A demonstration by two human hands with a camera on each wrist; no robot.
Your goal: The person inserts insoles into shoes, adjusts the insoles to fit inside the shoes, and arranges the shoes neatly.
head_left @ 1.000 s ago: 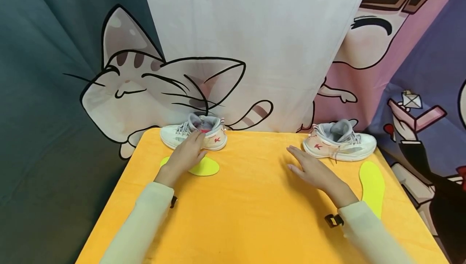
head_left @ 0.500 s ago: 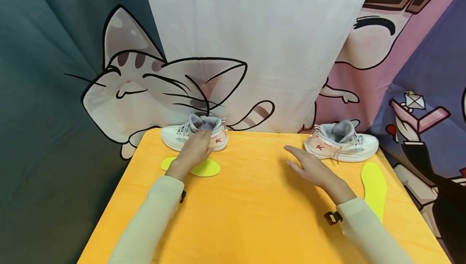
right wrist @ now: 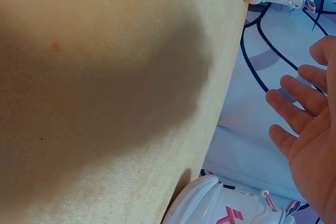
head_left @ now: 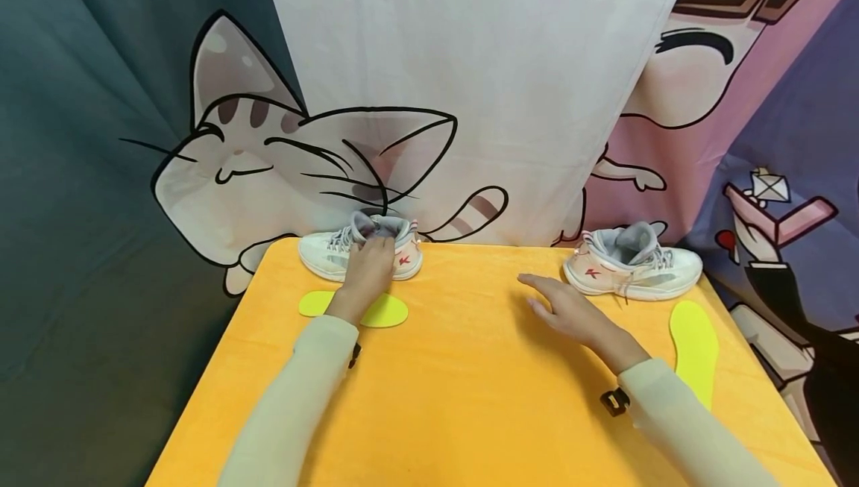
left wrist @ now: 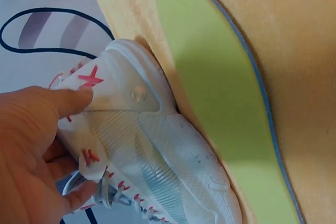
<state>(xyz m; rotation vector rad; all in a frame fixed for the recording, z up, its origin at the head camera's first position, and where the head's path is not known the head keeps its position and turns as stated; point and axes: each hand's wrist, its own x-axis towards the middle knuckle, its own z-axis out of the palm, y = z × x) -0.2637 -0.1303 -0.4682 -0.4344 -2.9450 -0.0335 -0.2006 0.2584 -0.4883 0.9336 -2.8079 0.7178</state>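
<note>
And it's my left hand (head_left: 367,271) in action, looking to pinch the collar (head_left: 406,230) of the left shoe (head_left: 321,254), thumb (left wrist: 71,99) outside near the heel. That shoe sits at the table's (head_left: 436,397) far edge, a yellow insole (head_left: 385,312) just in front, under my wrist. My right hand (head_left: 579,315) hovers empty, fingers extended, short of the right shoe (head_left: 674,272); the other insole (head_left: 696,353) lies nearer me. Danger here: one push away from me could drop the shoe behind the edge; a lopsided tug might twist it onto the insole. Since half a second ago, my left has swung rightward across the opening; both shoes stay put.
</note>
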